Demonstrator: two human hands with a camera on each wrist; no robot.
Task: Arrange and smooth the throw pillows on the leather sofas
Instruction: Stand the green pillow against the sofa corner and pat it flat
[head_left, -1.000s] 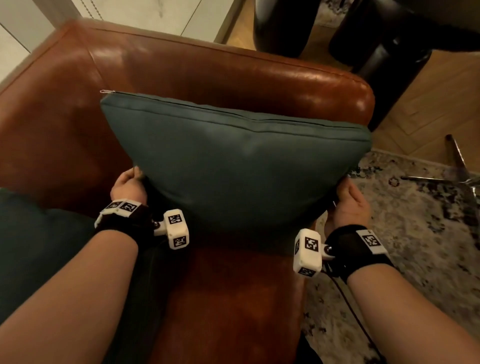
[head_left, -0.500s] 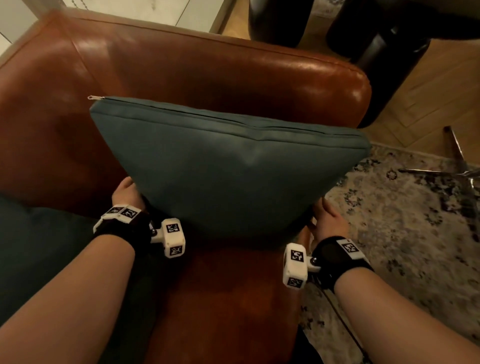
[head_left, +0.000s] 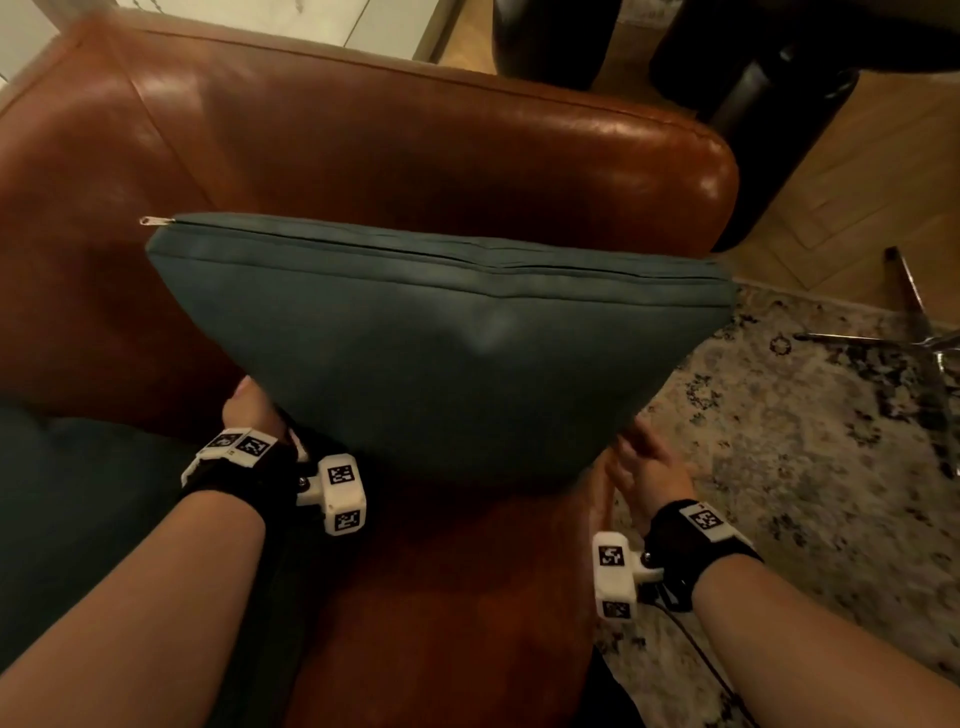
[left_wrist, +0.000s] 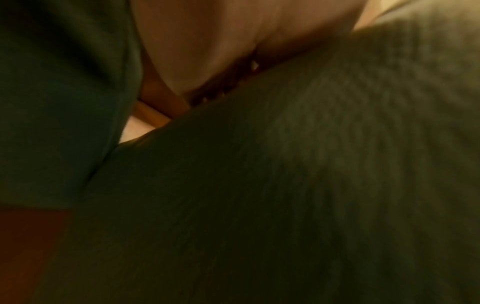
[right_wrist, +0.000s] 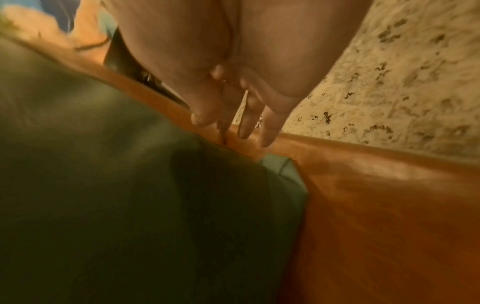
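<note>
Teal pillow (head_left: 441, 353) upright on leather sofa (head_left: 363, 150)

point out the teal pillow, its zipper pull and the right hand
teal pillow (head_left: 441, 364): head view, middle of its front face
zipper pull (head_left: 150, 221): head view, metal tab at the top left corner
right hand (head_left: 649, 467): head view, back of the hand

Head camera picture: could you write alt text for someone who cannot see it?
A teal throw pillow stands against the back of a brown leather sofa, a person's left hand and right hand at its lower corners. A patterned rug lies to the right.
</note>
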